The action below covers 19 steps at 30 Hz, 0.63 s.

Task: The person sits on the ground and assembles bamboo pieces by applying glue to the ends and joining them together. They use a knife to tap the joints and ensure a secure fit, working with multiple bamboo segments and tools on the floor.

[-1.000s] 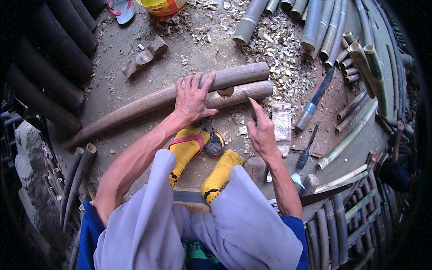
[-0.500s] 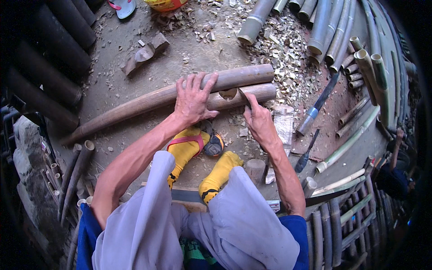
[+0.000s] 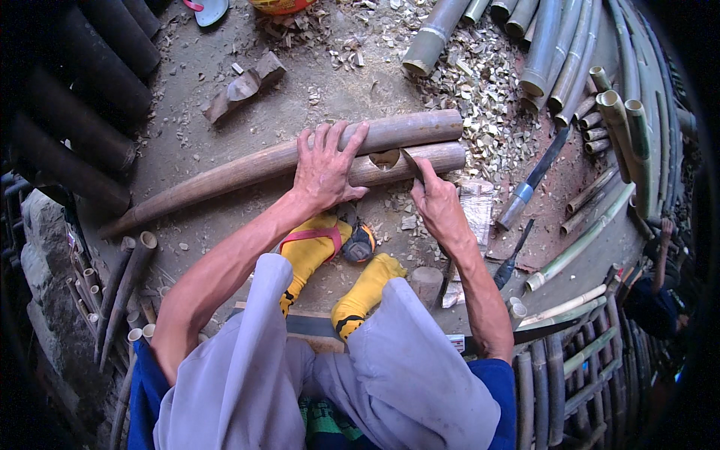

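Two long brown bamboo poles lie side by side in front of my feet, the far bamboo pole [image 3: 217,174] reaching further left than the near bamboo pole [image 3: 442,156]. Near its right end the near pole has a rounded hole [image 3: 385,159] cut into its top. My left hand [image 3: 326,166] grips across both poles, left of the hole, fingers spread over the far one and thumb at the near side. In my right hand [image 3: 440,204] is a knife [image 3: 412,164], its blade against the pole at the hole's right edge. Most of its handle is hidden in my fist.
Wood chips [image 3: 487,112] are heaped beyond the poles' right ends. To the right lie a long blade with a handle [image 3: 532,180] and a slim dark-handled tool [image 3: 514,256]. Bamboo stacks [image 3: 555,52] fill the right side. A wood block [image 3: 244,86] lies beyond the poles.
The whole view has shifted slightly. Both hands and the knife keep nearly the same places on the poles, and the hole looks much the same.
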### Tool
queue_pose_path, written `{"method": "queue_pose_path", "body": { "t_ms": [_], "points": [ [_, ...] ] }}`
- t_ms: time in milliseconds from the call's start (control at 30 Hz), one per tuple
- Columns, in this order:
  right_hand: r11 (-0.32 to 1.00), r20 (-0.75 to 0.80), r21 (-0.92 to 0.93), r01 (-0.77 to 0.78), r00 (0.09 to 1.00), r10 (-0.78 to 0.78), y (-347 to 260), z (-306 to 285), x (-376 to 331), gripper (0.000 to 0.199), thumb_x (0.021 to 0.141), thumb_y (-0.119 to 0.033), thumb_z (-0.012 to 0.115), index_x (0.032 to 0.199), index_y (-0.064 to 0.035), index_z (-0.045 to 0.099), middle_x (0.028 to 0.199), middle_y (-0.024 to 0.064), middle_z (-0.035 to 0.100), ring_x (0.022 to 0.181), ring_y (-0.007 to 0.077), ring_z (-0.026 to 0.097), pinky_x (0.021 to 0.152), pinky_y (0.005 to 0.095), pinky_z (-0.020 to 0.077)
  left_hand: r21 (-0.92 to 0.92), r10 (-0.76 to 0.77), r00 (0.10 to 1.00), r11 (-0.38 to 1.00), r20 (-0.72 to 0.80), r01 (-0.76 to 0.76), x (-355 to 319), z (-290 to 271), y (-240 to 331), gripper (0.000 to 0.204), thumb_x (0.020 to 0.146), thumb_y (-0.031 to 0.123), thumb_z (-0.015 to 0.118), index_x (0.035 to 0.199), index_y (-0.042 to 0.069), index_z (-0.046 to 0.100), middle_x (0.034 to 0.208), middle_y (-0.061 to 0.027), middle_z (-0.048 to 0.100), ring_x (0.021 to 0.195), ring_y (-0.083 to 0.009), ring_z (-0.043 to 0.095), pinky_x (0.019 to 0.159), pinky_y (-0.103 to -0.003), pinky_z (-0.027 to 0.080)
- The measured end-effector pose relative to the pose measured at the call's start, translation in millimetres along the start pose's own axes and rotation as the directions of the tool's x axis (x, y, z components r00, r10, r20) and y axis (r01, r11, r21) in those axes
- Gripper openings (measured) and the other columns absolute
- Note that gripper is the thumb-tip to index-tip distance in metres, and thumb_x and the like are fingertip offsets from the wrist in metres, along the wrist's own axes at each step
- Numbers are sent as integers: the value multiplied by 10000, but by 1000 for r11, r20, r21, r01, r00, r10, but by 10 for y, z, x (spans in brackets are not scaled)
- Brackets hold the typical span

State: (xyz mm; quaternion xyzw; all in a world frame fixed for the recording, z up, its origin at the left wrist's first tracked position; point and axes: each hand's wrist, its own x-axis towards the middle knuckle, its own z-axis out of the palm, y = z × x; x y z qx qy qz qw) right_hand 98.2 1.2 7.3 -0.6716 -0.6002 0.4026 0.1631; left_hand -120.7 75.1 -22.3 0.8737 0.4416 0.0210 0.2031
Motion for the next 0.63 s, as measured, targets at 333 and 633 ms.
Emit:
{"method": "queue_pose_path", "body": {
  "t_ms": [333, 633],
  "points": [
    [878, -210, 478, -18, 968, 135, -761, -337, 150, 280, 945, -66, 487, 1225, -52, 480, 656, 157, 605, 521, 238, 636, 482, 384, 496, -24, 28, 999, 999, -33, -28, -15, 9, -41, 1194, 448, 440, 884, 1463, 152, 326, 1339, -142, 420, 1233, -336, 407, 1019, -509, 297],
    [994, -287, 107, 27, 958, 5, 13, 404, -131, 282, 953, -79, 516, 1231, -60, 473, 762, 242, 625, 740, 390, 676, 575, 465, 478, -10, 24, 999, 1000, -21, -24, -11, 10, -26, 1192, 469, 447, 882, 1477, 170, 307, 1356, -133, 415, 1252, -334, 398, 1048, -503, 289]
  ]
}}
